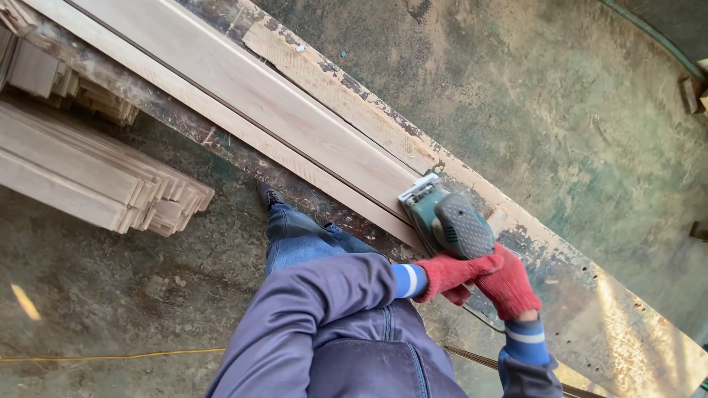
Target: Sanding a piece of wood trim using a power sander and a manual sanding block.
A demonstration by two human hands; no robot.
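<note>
Both red-gloved hands, left hand and right hand, grip closed around a green electric sander resting on pale wooden boards along the worn bench

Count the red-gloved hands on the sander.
2. The left hand grips the rear of the green sander from the near side; the right hand sits beside it on the far side. Both gloves touch each other; fingers partly hidden.
</note>
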